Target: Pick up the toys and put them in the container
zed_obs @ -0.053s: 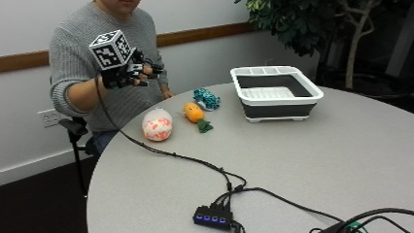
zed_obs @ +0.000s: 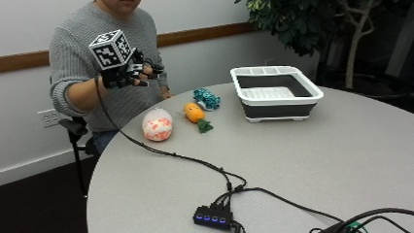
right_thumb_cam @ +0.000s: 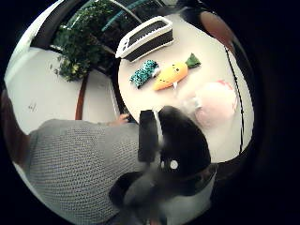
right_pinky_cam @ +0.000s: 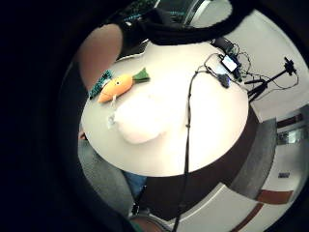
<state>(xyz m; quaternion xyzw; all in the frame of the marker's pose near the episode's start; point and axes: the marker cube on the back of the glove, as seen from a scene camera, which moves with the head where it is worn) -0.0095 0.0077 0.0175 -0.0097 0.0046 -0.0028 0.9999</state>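
Legible text, labels, brands, numbers, signs: none showing in any view. Nothing readable is appearing on the white-rimmed container (zed_obs: pixel 276 92), the pink-and-white plush toy (zed_obs: pixel 158 124), the carrot toy (zed_obs: pixel 194 113), the teal patterned toy (zed_obs: pixel 207 98), or the small hub with blue lights (zed_obs: pixel 213 217) lying on the tabletop (zed_obs: pixel 336 160).

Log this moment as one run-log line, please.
hand: raised above table edge, holds nothing | egg, carrot, teal toy: on table | bin: no toys visible inside
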